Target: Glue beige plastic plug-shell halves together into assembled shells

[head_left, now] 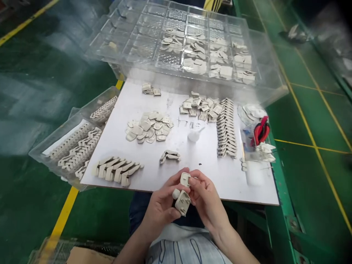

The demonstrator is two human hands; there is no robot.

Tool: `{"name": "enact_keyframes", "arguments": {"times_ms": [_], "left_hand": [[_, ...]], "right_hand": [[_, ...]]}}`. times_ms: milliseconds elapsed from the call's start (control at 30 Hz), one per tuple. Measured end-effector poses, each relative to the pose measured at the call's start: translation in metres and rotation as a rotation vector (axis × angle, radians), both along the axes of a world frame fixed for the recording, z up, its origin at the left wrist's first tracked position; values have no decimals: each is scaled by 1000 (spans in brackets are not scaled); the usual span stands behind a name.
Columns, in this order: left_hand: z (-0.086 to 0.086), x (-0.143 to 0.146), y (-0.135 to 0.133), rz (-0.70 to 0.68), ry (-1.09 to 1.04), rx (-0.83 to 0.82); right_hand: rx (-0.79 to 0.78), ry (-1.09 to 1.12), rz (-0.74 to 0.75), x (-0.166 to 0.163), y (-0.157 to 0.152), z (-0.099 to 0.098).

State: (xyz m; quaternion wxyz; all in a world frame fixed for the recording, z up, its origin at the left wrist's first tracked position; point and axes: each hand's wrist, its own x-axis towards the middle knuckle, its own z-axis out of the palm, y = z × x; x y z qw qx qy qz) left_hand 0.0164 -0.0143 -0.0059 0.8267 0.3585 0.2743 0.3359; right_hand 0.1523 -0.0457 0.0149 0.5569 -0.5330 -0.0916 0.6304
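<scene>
My left hand [161,207] and my right hand [206,200] meet at the near edge of the white board [242,183]. Between the fingers sit small beige plastic parts: a larger one [182,202] rests against my left thumb, and a smaller one [185,179] is pinched at the fingertips of both hands. A short row of joined beige parts [117,170] lies on the board to the left of my hands. A small cluster of the same parts [169,156] lies just beyond them.
Loose flat pieces [150,126] are heaped mid-board, another heap [200,106] and a stacked column [227,128] farther right. A clear compartment tray [118,47] spans the back. A clear bin of finished rows [55,135] stands left. Red-handled cutters [261,132] lie right.
</scene>
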Motion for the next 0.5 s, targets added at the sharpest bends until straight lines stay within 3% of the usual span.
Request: {"name": "enact_keyframes", "arguments": {"times_ms": [67,133,167,200,267,300,333,367,500], "left_hand": [[0,0,-1,6,34,18],[-1,-1,-2,54,65,-25],[-2,-2,-2,79,66,-67],[-3,-2,-2,99,56,-118],[-9,-3,-2,90,0,-227],[-12,-3,-2,71,-39,-278],[-16,-2,-2,50,-78,-324],[-20,-2,-2,31,-110,-364],[-26,4,-2,8,-173,-465]], "right_hand": [[35,-131,89,12,-6,1],[68,-454,166,35,-13,4],[73,-678,134,50,-17,6],[66,-920,13,68,-20,9],[56,-1310,-435,106,-25,15],[64,-1389,-657,124,-26,18],[66,-1414,-788,141,-26,20],[51,-1442,-824,156,-25,20],[-37,-1620,-618,189,-21,16]]}}
